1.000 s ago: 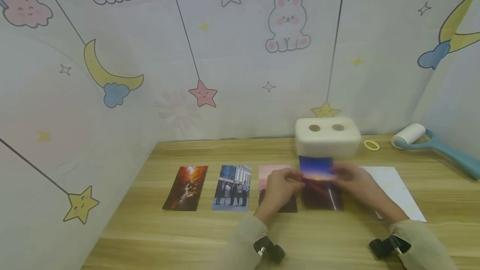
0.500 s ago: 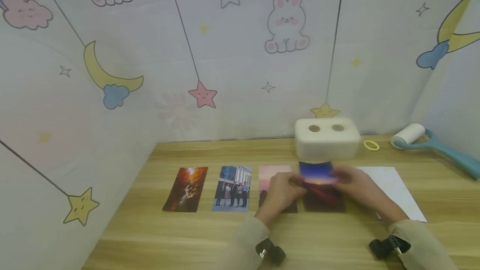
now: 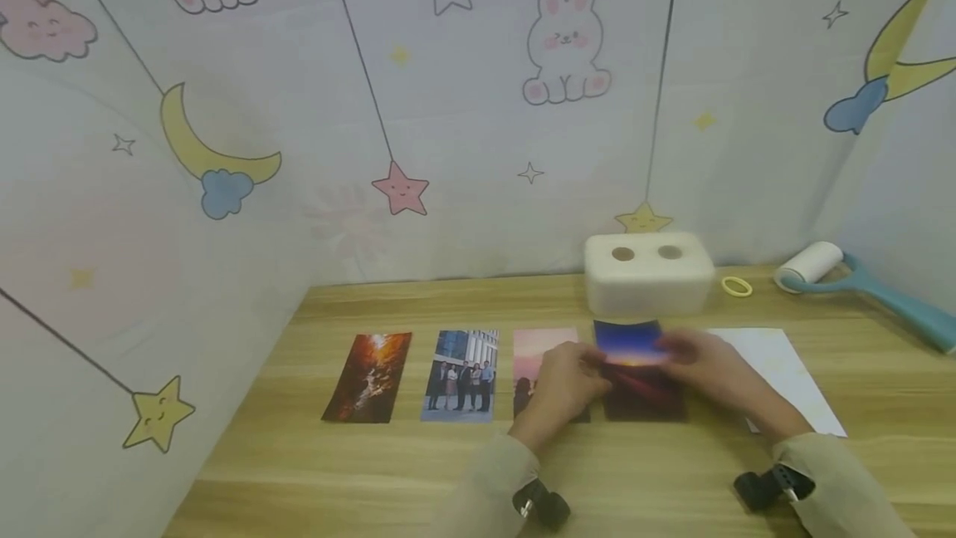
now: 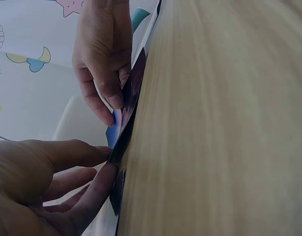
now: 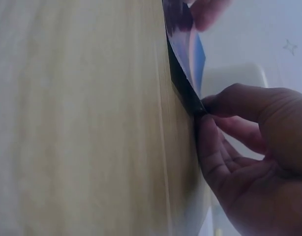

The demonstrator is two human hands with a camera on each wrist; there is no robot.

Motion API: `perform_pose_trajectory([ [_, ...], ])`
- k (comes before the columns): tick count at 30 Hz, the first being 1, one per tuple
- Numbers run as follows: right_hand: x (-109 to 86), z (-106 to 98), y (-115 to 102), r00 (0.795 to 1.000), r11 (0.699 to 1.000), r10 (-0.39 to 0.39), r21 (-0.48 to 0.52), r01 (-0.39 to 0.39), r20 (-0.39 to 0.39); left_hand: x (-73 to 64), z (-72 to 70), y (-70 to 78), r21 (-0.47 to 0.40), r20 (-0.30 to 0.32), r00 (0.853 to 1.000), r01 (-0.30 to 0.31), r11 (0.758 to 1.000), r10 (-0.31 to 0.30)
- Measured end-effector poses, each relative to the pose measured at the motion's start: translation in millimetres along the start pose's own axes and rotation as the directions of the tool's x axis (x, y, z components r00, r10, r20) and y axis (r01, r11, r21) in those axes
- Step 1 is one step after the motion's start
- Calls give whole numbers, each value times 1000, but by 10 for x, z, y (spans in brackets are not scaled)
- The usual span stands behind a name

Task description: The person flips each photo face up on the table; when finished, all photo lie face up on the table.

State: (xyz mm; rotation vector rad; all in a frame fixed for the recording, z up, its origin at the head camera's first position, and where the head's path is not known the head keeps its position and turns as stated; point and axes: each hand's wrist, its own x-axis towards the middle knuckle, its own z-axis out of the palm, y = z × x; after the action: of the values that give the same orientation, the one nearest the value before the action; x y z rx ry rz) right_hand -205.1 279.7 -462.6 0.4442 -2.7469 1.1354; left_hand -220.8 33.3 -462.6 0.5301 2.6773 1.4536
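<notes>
A photo print (image 3: 644, 397) of a blue and orange sunset over dark ground is held between both hands. My left hand (image 3: 562, 384) pinches its left edge between thumb and fingers, and the right hand (image 3: 713, 368) pinches the opposite edge. In the right wrist view, the photo (image 5: 183, 59) bows a little, close over the wooden table. Under the left hand lies a pink-sky photo (image 3: 541, 340), partly covered by that hand. Further left are a photo of people in front of a building (image 3: 460, 376) and an autumn-coloured photo (image 3: 369, 378).
Behind the photos stands a white box (image 3: 650, 272) with two round holes on top. A small yellow ring (image 3: 737, 287) and a lint roller with a blue handle (image 3: 889, 297) lie to its right. White paper (image 3: 792, 380) lies beside the right forearm on the table (image 3: 358, 480).
Both hands have brought the sunset photo slightly down and toward me, away from the white box. The other photos stay where they were; the head view has shifted slightly.
</notes>
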Motion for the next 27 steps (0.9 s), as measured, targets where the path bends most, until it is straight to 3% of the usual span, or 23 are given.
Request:
perform_pose_trajectory([
  [10, 0, -9, -71, 1000, 1000, 4, -31, -4, -11, -28, 3, 41, 65, -6, 999, -32, 997, 33],
  [18, 16, 15, -47, 1000, 998, -4, -60, 3, -24, -42, 2, 58, 210, -14, 994, -107, 972, 113],
  [27, 43, 51, -6, 999, 994, -36, -103, 33, -25, -50, 15, 47, 246, -9, 991, -124, 961, 130],
])
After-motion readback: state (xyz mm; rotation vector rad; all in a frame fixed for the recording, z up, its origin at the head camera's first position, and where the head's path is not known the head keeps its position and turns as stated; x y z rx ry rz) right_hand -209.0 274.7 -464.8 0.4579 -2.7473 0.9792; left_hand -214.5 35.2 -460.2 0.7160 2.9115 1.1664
